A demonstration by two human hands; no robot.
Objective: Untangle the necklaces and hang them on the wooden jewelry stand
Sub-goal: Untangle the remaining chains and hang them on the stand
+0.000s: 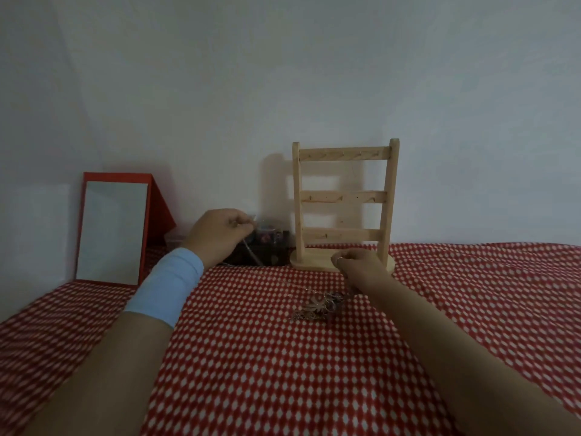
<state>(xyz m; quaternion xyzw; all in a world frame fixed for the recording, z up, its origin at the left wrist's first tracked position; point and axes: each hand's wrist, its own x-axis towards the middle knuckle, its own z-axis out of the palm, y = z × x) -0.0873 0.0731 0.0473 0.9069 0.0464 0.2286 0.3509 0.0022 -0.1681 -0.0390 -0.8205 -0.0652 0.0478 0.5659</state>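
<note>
Left hand at centre frame, fingers pinched on a thin chain; right hand right of centre, closed on another strand above tangled necklaces on checked cloth; wooden jewelry stand behind.

Brightness: dim and flat, with a grey-blue cast over the wall.
Light source: from the front right, judging by the shadows; the lamp itself is not visible.
Shadows: the wooden jewelry stand throws 1 soft shadow leftward onto the wall.
Glare: the mirror shows only a pale, even reflection.
Blur: the necklaces are a soft, indistinct tangle; the dark box is murky.
Distortion: wide-angle bending of the checked cloth toward the edges.
</note>
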